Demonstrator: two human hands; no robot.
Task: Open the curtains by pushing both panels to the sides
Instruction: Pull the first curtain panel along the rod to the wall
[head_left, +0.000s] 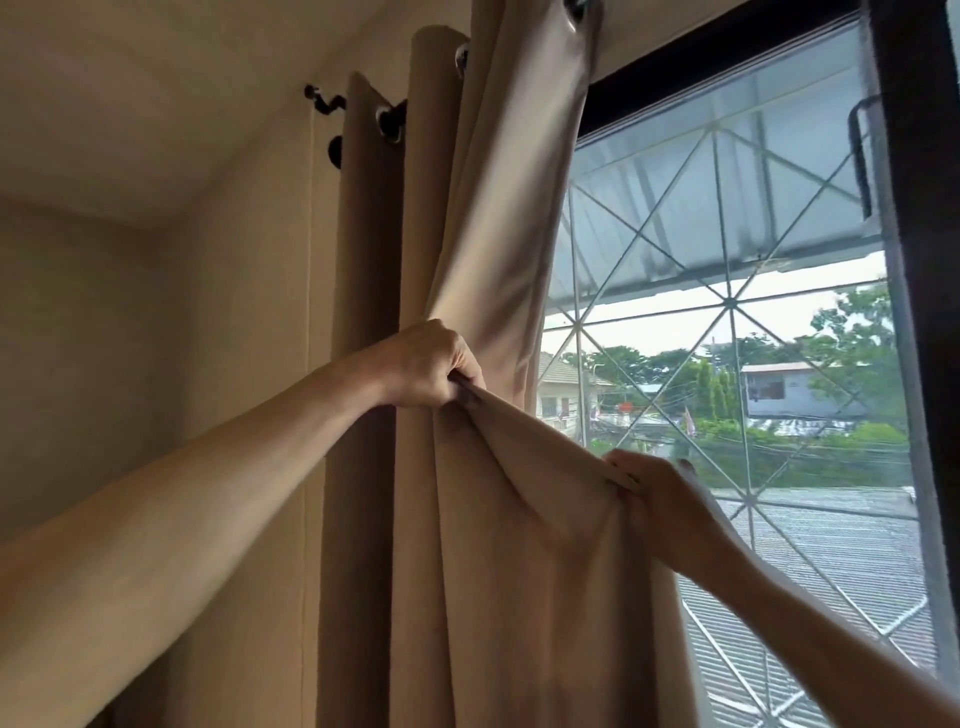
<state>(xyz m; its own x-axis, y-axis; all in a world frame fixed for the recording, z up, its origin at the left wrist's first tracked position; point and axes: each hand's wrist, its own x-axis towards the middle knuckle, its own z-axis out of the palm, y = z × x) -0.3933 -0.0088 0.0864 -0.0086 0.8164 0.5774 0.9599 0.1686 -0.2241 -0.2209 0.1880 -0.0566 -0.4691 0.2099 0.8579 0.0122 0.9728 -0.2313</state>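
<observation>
While the left hand (426, 364) and right hand (657, 491) each pinch a fold of the curtain panel (498, 571), bunched at 9 o'clock, a downward tug risks jamming grommets (388, 124) on the rod (327, 104).

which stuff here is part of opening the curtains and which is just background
Part of the job:
- beige curtain panel, bunched at the left of the window
- left hand, grip closed on a fold
- right hand, grip pinching the panel's edge
- curtain rod with eyelet rings

Just background:
- window frame
- diamond-pattern grille
- houses and trees outside
- wall
</observation>
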